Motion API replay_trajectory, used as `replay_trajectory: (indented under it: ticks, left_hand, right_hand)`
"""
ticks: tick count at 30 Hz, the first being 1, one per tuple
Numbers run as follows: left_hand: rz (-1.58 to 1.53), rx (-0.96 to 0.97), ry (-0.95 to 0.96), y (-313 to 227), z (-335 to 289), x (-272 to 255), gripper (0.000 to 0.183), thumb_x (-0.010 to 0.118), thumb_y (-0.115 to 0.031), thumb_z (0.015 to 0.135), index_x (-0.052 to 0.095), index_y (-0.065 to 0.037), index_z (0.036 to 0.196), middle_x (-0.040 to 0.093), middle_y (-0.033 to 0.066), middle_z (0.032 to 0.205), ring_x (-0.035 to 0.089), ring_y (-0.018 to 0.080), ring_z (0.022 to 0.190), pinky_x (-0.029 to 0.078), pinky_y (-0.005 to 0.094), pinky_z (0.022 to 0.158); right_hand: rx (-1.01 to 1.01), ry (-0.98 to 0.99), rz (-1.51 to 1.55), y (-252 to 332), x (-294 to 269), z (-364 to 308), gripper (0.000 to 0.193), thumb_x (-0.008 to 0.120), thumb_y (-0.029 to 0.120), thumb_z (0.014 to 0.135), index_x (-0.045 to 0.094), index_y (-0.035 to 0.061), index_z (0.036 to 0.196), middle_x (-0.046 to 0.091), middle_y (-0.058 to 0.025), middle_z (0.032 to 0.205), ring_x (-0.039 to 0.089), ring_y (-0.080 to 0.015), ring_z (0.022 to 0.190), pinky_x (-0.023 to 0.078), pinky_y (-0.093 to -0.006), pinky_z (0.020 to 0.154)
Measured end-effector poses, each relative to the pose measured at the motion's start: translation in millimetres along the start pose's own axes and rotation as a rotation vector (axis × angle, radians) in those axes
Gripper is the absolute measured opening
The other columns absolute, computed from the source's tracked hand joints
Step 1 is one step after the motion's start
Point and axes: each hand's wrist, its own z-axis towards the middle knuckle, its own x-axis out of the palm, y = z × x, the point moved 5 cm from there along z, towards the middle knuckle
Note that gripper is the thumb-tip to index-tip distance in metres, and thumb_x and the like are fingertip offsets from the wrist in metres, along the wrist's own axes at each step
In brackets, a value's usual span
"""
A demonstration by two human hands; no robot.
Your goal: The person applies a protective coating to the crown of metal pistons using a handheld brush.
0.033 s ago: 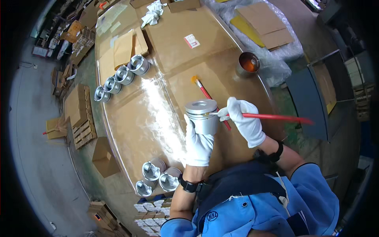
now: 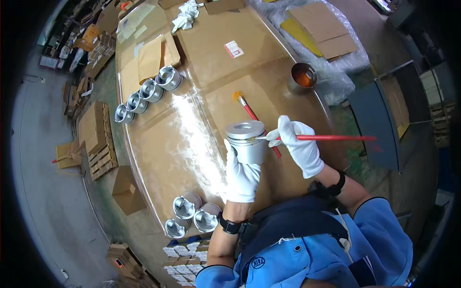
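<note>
In my gloved left hand (image 2: 242,180) I hold a silver engine piston (image 2: 247,151), crown up, over the table. Its thumb lies along the near left side, and the piston hides some of the other fingers. My gloved right hand (image 2: 298,141) pinches a thin red-handled brush (image 2: 326,138). The brush's fine tip meets the piston at the ring grooves below the crown, where a little amber liquid shows. A second red-handled brush (image 2: 249,112), its bristles wet and orange, lies on the table behind the piston.
A metal cup (image 2: 303,78) of amber liquid stands near the right table edge. Several pistons (image 2: 151,91) line the far left, and 3 more (image 2: 186,206) stand near left. Beyond them are brown envelopes (image 2: 150,58) and a white cloth (image 2: 186,15). The table (image 2: 211,62) is covered in cardboard.
The back end of the thin brush's handle has swung slightly up, and my right hand has risen a touch with it. My left hand and the piston stay almost in place.
</note>
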Motion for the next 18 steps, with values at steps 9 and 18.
replay_trajectory:
  ticks: [9,18]
  left_hand:
    - [0.216,-0.199,-0.05,-39.4,-6.5,2.6,0.056,0.063,-0.033,0.099,0.049,-0.007,0.147,0.057,0.0143,0.145,0.059,0.0291,0.129,0.051,0.0458,0.11]
    - [1.134,0.034,-0.161,-30.0,29.0,9.3,0.028,0.075,-0.028,0.096,0.074,-0.002,0.109,0.072,0.0005,0.094,0.063,0.0075,0.082,0.052,0.0255,0.075]
  right_hand:
    - [0.194,0.033,0.102,-15.4,-11.2,53.3,0.053,0.057,0.044,0.105,0.071,0.0019,0.076,0.071,-0.0072,0.071,0.065,-0.0129,0.062,0.051,-0.0271,0.063]
    - [-0.994,-0.004,-0.798,-21.1,12.7,-7.3,0.018,0.069,0.007,0.087,0.066,0.0066,0.104,0.051,-0.005,0.065,0.055,-0.0249,0.061,0.044,-0.0401,0.052]
